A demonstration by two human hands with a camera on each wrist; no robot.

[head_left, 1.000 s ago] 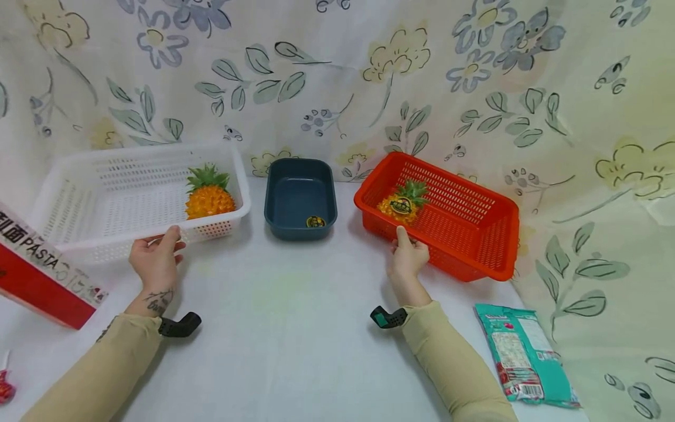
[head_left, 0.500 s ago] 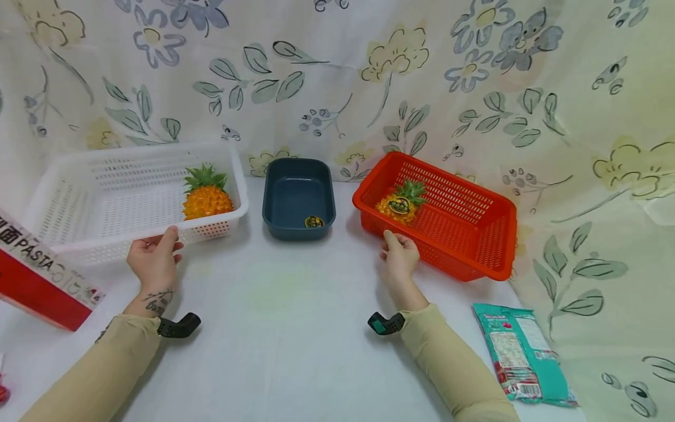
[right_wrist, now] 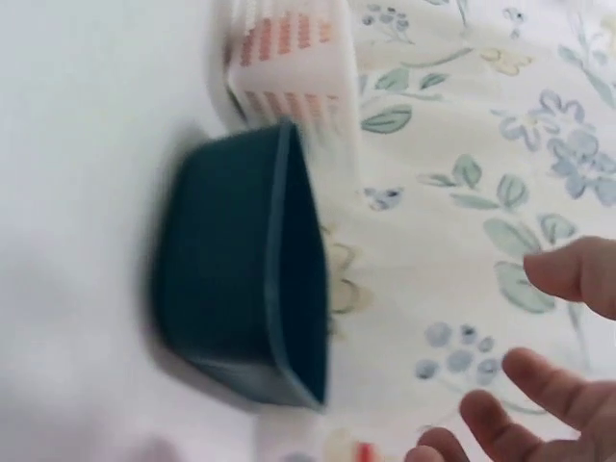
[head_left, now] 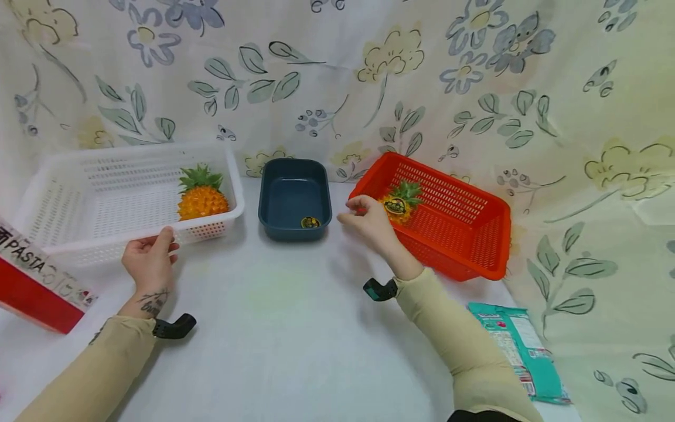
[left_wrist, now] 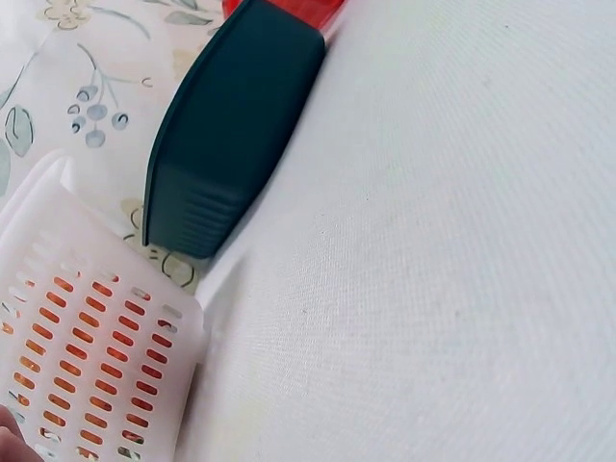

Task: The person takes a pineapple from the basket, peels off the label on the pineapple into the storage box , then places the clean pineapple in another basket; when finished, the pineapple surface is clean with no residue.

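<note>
In the head view the left edge cuts off the box [head_left: 39, 290], the sleeve [head_left: 448, 334] overlaps the packet [head_left: 535, 357], the right hand [head_left: 371, 225] hides part of the red basket [head_left: 443, 257], and the sticker [head_left: 310, 222] is too small to read. The left wrist view crops the white basket [left_wrist: 106, 356] and nearly all the left hand [left_wrist: 13, 446]. In the right wrist view the bin [right_wrist: 221, 260] is blurred and the right hand's palm is cut off.

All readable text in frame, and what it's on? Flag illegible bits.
"PASTA": red-and-white box; character before it cut off at edge.
Too small: round sticker on pineapple in red basket.
Too small: sticker in blue tub.
Too small: teal packet print.
Too small: left wrist tattoo.
</note>
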